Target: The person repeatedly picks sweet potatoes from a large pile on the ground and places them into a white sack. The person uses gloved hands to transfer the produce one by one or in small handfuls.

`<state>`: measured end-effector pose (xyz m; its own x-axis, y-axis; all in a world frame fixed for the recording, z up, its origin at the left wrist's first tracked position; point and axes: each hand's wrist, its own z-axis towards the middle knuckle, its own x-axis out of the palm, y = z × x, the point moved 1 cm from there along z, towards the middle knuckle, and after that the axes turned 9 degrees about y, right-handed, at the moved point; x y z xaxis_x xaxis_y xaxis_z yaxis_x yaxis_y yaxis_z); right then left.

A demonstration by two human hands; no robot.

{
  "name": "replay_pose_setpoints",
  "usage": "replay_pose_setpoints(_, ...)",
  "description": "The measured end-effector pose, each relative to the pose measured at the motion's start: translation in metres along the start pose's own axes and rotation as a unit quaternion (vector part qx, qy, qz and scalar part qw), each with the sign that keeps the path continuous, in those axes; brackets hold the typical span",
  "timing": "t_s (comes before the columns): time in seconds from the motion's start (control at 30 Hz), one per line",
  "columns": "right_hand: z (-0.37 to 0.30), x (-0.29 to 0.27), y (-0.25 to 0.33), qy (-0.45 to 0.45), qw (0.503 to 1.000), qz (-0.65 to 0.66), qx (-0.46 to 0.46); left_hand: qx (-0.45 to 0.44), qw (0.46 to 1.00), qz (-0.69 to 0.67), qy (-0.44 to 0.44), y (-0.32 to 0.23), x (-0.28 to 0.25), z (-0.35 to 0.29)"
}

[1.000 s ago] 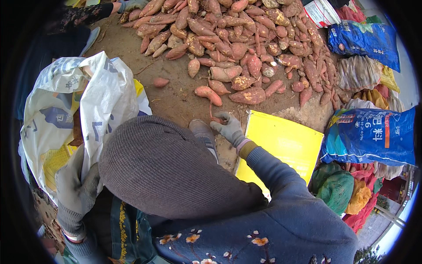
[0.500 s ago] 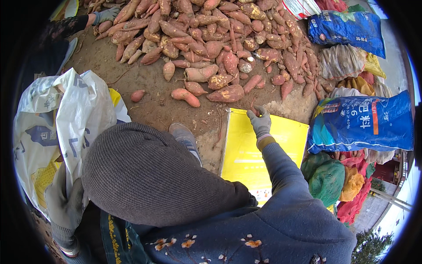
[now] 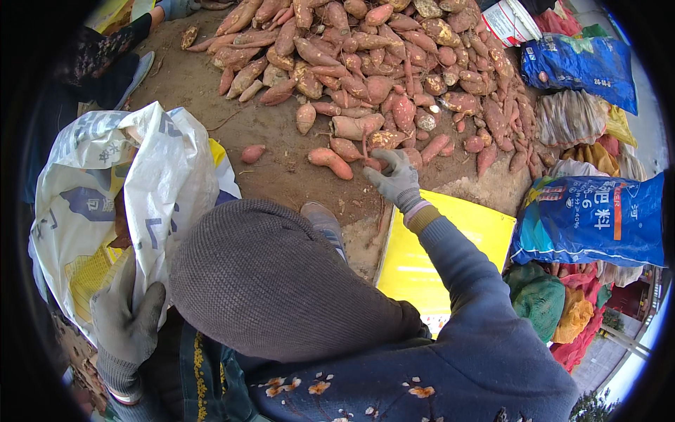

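My right hand (image 3: 396,181), in a grey glove, pinches a small reddish sweet potato (image 3: 373,164) with a thin root trailing up from it. Right behind it spreads the near edge of a big heap of sweet potatoes (image 3: 351,91), several with soil on their skins. At the lower left, my left hand (image 3: 128,320), also gloved, grips the rim of a white woven sack (image 3: 172,183), fingers on one side and thumb on the other. The sack's mouth gapes, showing a yellow patch and something brown inside.
A yellow board-like sheet (image 3: 457,232) lies under my right forearm. Blue printed sacks (image 3: 590,218) and net bags (image 3: 538,299) line the right side. A white bucket (image 3: 508,24) stands behind. One loose sweet potato (image 3: 253,153) lies near the sack. Another person's shoe (image 3: 143,69) shows upper left.
My right hand has moved from over the yellow sheet forward and left to the heap's edge, with the small sweet potato. My left hand stays at the sack. The whole view has shifted slightly.
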<state>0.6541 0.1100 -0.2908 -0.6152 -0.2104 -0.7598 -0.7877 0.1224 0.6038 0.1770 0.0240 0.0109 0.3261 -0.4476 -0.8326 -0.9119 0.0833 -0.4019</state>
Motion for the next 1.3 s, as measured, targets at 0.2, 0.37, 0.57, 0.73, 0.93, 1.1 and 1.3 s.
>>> replay_pose_setpoints(0.2,0.005,0.096,0.102,0.188,0.981,0.022,-0.050,-0.021,0.999,-0.042,0.007,-0.008,-0.003,0.000)
replay_pose_setpoints(0.37,0.049,0.135,0.168,0.296,0.948,-0.119,-0.008,-0.040,0.998,-0.045,0.015,-0.013,-0.007,0.003)
replay_pose_setpoints(0.57,0.097,0.123,0.193,0.367,0.888,-0.275,0.000,-0.064,0.996,-0.046,0.042,-0.015,-0.013,0.005)
replay_pose_setpoints(0.73,0.117,0.165,0.223,0.312,0.901,-0.287,-0.092,-0.063,0.994,-0.054,0.069,-0.014,-0.016,0.008)
replay_pose_setpoints(0.93,0.126,0.168,0.207,0.247,0.940,-0.205,-0.114,-0.053,0.997,-0.005,0.047,-0.010,-0.013,0.003)
replay_pose_setpoints(1.1,0.094,0.073,0.140,0.009,0.997,-0.048,-0.052,-0.022,0.999,-0.029,0.019,-0.005,-0.008,0.000)
replay_pose_setpoints(1.3,0.070,0.074,0.111,0.232,0.909,-0.347,-0.013,-0.039,0.999,-0.023,0.023,-0.010,-0.006,0.001)
